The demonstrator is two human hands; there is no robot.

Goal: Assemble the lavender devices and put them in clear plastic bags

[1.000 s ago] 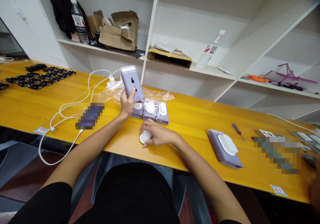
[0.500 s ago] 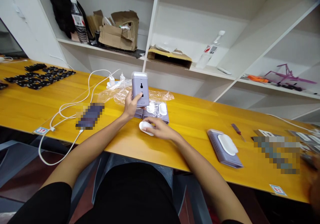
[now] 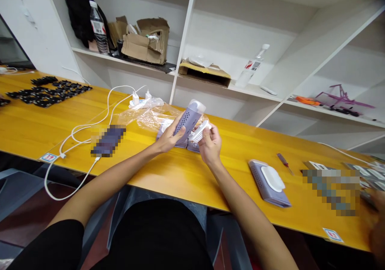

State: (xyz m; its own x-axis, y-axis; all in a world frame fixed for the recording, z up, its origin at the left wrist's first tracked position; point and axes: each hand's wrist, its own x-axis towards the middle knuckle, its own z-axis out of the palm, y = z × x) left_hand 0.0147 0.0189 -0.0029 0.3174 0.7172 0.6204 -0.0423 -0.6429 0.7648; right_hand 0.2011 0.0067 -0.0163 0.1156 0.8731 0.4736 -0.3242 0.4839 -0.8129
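My left hand (image 3: 169, 138) is closed around a purple plastic housing (image 3: 189, 119) with a translucent white end and a side dotted with small holes. The housing is tilted above the table. In my right hand (image 3: 211, 146), pinched between thumb and fingers, is a white oval cover (image 3: 199, 132) whose ribbed face shows. It is close against the lower right of the housing; whether they touch I cannot tell. Below and behind my hands lie more purple housings (image 3: 194, 147), partly hidden. Another purple housing (image 3: 272, 195) with a white oval cover (image 3: 273, 177) on it rests to the right.
A phone (image 3: 108, 141) with a white cable lies on the left, black parts (image 3: 49, 92) beyond it. Clear plastic bags (image 3: 147, 115) lie behind my hands. To the right are a screwdriver (image 3: 284, 161) and grey parts. Shelves at the back hold bottles and cardboard boxes (image 3: 144, 45).
My left hand has turned the housing so its holed side shows and moved it right and slightly down. My right hand has lifted the white oval cover up to the housing and turned its ribbed face into view.
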